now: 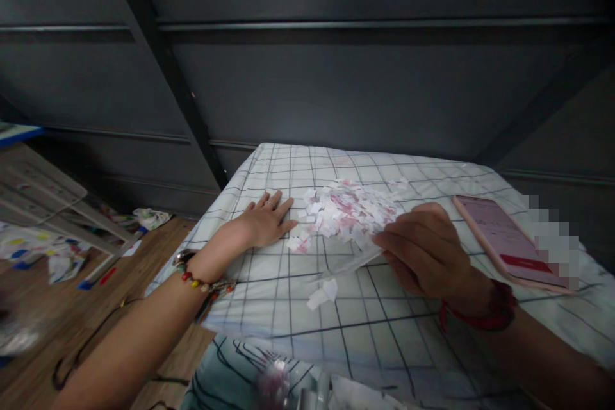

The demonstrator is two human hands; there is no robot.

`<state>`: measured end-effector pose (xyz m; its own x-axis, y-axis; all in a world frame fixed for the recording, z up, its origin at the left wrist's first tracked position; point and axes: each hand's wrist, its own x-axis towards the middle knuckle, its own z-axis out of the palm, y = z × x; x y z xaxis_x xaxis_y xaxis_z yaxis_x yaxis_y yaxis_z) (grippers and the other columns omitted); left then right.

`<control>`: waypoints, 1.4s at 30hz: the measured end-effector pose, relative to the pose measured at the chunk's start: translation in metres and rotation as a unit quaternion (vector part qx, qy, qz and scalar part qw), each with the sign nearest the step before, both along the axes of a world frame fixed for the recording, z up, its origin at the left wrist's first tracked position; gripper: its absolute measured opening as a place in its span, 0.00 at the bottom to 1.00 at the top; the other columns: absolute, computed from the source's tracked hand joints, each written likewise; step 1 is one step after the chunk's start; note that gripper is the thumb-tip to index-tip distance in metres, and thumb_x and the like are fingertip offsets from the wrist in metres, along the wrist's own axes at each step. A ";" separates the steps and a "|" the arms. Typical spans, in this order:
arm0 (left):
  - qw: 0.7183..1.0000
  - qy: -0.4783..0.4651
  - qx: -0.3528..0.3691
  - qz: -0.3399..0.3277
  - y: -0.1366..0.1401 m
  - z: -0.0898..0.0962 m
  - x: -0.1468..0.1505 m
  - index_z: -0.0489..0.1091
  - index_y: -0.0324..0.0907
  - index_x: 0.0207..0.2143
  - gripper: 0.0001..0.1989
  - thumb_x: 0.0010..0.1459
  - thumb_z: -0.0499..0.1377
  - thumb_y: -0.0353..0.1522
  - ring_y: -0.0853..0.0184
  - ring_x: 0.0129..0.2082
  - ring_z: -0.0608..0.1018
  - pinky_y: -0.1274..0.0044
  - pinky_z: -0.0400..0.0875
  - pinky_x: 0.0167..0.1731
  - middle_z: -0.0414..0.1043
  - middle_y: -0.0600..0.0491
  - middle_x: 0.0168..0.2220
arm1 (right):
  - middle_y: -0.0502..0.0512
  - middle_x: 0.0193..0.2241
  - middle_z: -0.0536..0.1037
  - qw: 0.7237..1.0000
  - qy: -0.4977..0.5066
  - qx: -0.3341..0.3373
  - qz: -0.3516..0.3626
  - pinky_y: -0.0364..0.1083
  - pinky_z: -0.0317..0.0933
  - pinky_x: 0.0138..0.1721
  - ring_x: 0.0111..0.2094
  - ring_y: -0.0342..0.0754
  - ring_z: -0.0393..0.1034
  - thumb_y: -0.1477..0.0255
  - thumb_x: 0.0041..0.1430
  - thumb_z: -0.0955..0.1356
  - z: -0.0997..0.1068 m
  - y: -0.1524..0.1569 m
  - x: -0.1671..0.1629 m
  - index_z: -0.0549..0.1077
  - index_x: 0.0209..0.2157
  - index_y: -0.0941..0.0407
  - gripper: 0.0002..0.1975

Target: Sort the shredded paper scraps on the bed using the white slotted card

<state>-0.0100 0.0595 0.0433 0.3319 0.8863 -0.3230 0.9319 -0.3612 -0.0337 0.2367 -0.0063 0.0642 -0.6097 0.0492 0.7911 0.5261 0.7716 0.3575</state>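
Observation:
A heap of small torn white and pink paper scraps (343, 208) lies in the middle of the checked cloth (288, 307). My left hand (266, 223) rests flat on the cloth just left of the heap, fingers spread and holding nothing. To the right, my right hand (427, 246) is closed, its fingertips pinching a clear plastic piece (353, 262) by its right end. This piece runs along the near side of the heap; whether it is a bag or a sheet I cannot tell. A few loose scraps (323, 295) lie nearer to me, apart from the heap.
A phone in a pink case (509, 243) lies right of my right hand, its screen lit. Dark grey panels (336, 90) rise behind the cloth. At left are a grey-legged stand (43, 186), a cable (91, 339) and litter on the wooden floor (158, 256).

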 end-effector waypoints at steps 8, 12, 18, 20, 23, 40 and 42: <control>1.000 0.013 -0.009 0.005 0.003 -0.002 0.003 0.39 0.40 0.65 0.32 0.64 0.37 0.46 0.48 0.64 0.43 0.59 0.48 0.57 0.34 0.44 0.67 | 0.50 0.23 0.72 1.000 0.006 -0.015 -0.011 0.45 0.55 0.29 0.26 0.42 0.63 0.76 0.57 0.60 -0.001 0.002 0.003 0.68 0.30 0.56 0.06; 1.000 0.014 -0.004 0.010 0.005 -0.004 0.004 0.37 0.42 0.66 0.32 0.64 0.37 0.46 0.48 0.64 0.43 0.59 0.47 0.57 0.35 0.46 0.67 | 0.48 0.24 0.70 0.999 0.011 -0.033 -0.013 0.46 0.52 0.30 0.26 0.42 0.61 0.75 0.59 0.60 -0.004 0.003 0.004 0.67 0.31 0.55 0.06; 1.000 0.017 -0.009 0.014 0.005 -0.003 0.004 0.38 0.44 0.66 0.32 0.64 0.36 0.48 0.49 0.64 0.43 0.61 0.48 0.57 0.35 0.48 0.67 | 0.48 0.25 0.69 0.999 -0.005 -0.053 -0.003 0.47 0.51 0.31 0.27 0.44 0.60 0.74 0.59 0.61 -0.005 0.005 0.007 0.65 0.34 0.54 0.04; 1.000 0.015 -0.009 0.014 0.005 -0.003 0.004 0.37 0.45 0.66 0.32 0.64 0.37 0.48 0.49 0.64 0.43 0.60 0.48 0.57 0.35 0.48 0.67 | 0.48 0.25 0.69 0.999 -0.011 -0.052 -0.009 0.47 0.51 0.31 0.27 0.44 0.60 0.73 0.60 0.60 -0.005 0.005 0.007 0.65 0.34 0.54 0.04; 1.000 0.013 -0.009 0.018 0.005 -0.003 0.004 0.37 0.44 0.66 0.32 0.64 0.37 0.47 0.49 0.64 0.43 0.59 0.47 0.57 0.34 0.48 0.67 | 0.48 0.25 0.69 0.999 -0.011 -0.042 -0.010 0.46 0.51 0.29 0.27 0.43 0.59 0.74 0.59 0.59 -0.004 0.005 0.006 0.64 0.34 0.54 0.04; 0.999 0.007 -0.024 0.020 0.002 0.002 0.005 0.39 0.40 0.65 0.31 0.65 0.38 0.45 0.48 0.64 0.42 0.57 0.47 0.57 0.32 0.43 0.67 | 0.48 0.22 0.68 0.998 -0.029 -0.051 -0.024 0.45 0.49 0.28 0.25 0.43 0.58 0.76 0.56 0.60 0.000 0.004 0.004 0.65 0.33 0.55 0.05; 0.999 0.011 -0.028 0.026 0.001 0.002 0.006 0.39 0.41 0.65 0.31 0.65 0.39 0.45 0.49 0.64 0.42 0.57 0.47 0.58 0.31 0.44 0.67 | 0.48 0.22 0.69 0.998 -0.024 -0.058 -0.021 0.45 0.49 0.28 0.25 0.43 0.58 0.76 0.56 0.59 -0.001 0.004 0.004 0.65 0.33 0.54 0.06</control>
<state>-0.0040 0.0608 0.0457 0.2775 0.8826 -0.3796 0.9490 -0.3133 -0.0347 0.2408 -0.0027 0.0635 -0.6422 0.1646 0.7487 0.5430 0.7871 0.2927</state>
